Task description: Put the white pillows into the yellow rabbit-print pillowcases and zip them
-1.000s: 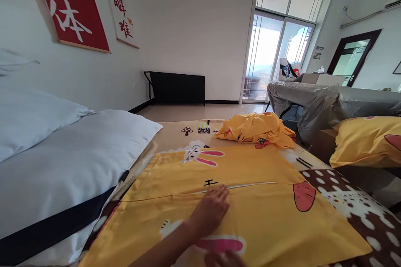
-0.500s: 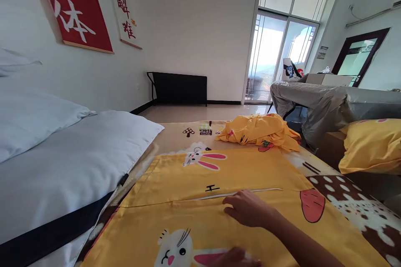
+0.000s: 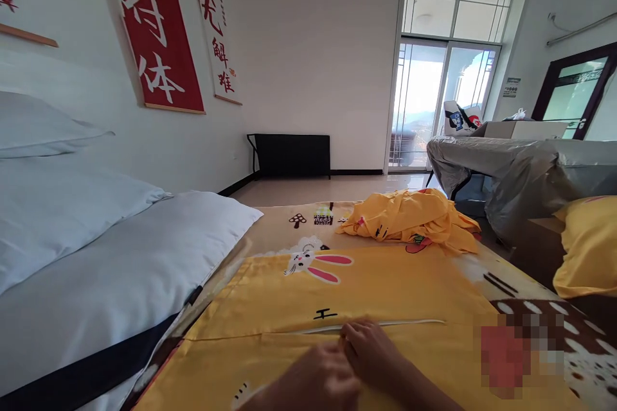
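A yellow fabric cover (image 3: pixel 226 359) with rabbit and carrot prints lies spread flat before me. Across its middle runs a long slit with a whitish edge (image 3: pixel 414 322). My right hand (image 3: pixel 369 350) is at this slit, fingers curled down and closed on the cloth at its near edge. Just left of it and closer to me is my left hand (image 3: pixel 321 376), slightly blurred, its fingers curled in and nearly touching the right hand. Whatever sits between the left fingers is hidden.
White pillows (image 3: pixel 202 250) lie along the left side. Crumpled yellow cloth (image 3: pixel 409 215) is heaped at the far edge of the patterned blanket (image 3: pixel 274 225). At right are another yellow bundle (image 3: pixel 585 247) and a plastic-covered table (image 3: pixel 525 157). A black folded panel (image 3: pixel 292 155) leans against the wall.
My left hand has come up from the bottom edge to beside the right hand. The right hand stays by the slit, fingers now more curled. The view has tilted up and turned slightly left.
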The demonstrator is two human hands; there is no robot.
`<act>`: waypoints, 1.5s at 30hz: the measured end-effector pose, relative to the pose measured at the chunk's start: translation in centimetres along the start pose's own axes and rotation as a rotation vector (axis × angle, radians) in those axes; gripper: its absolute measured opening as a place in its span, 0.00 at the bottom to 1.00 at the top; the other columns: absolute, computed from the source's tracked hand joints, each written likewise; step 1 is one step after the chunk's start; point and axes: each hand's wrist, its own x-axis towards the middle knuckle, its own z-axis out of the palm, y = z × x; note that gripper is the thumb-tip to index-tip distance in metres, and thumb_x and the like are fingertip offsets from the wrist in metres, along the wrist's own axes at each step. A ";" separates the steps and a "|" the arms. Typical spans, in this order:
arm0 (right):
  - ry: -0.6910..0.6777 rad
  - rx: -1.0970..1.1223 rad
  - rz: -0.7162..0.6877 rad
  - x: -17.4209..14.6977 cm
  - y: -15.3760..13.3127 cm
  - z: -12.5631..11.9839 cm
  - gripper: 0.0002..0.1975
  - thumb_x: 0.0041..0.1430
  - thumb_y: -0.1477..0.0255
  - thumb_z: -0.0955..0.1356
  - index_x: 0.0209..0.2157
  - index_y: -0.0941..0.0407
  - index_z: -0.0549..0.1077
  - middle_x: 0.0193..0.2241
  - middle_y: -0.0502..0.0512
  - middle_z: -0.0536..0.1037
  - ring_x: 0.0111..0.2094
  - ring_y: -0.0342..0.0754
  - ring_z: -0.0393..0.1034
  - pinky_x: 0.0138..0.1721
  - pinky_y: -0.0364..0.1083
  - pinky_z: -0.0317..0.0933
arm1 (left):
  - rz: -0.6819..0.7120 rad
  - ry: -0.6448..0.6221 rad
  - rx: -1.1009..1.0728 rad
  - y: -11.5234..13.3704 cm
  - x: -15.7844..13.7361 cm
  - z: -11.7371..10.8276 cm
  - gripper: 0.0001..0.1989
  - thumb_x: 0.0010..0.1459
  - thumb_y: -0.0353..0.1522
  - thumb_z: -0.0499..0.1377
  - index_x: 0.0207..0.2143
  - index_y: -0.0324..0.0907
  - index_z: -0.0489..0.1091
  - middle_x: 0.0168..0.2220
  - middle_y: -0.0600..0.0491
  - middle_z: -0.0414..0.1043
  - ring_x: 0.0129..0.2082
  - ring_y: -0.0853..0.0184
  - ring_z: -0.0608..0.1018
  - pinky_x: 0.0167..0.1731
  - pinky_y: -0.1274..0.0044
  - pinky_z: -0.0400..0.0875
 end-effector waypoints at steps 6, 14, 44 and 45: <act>-0.036 -0.057 0.003 -0.3 -0.1 -0.5 0.11 0.58 0.78 0.59 0.38 0.57 0.70 0.36 0.56 0.79 0.38 0.48 0.72 0.39 0.43 0.57 | -0.332 -0.177 -0.015 -8.3 5.8 1.6 0.20 0.63 0.36 0.47 0.56 0.44 0.63 0.59 0.46 0.62 0.59 0.60 0.65 0.56 0.65 0.59; -0.046 -0.128 0.099 -0.9 -0.1 -1.5 0.08 0.58 0.75 0.60 0.35 0.56 0.69 0.31 0.56 0.79 0.32 0.49 0.74 0.31 0.43 0.54 | -0.370 -0.276 -0.085 -10.8 5.6 5.4 0.36 0.59 0.53 0.43 0.65 0.49 0.43 0.67 0.49 0.37 0.67 0.59 0.44 0.62 0.59 0.39; -0.229 0.120 -0.143 -2.9 -3.4 -2.1 0.08 0.54 0.69 0.66 0.26 0.55 0.77 0.19 0.47 0.77 0.16 0.38 0.57 0.21 0.40 0.46 | -0.876 -0.158 -0.081 -18.8 9.2 5.6 0.44 0.45 0.59 0.53 0.62 0.49 0.54 0.67 0.45 0.40 0.66 0.49 0.44 0.58 0.47 0.37; -0.215 0.182 -0.109 -2.8 -3.4 -1.9 0.08 0.53 0.69 0.67 0.25 0.55 0.77 0.18 0.46 0.76 0.17 0.37 0.55 0.21 0.40 0.46 | -0.873 -0.154 -0.091 -18.8 9.1 5.4 0.43 0.46 0.59 0.53 0.61 0.49 0.55 0.67 0.45 0.41 0.66 0.49 0.45 0.58 0.48 0.39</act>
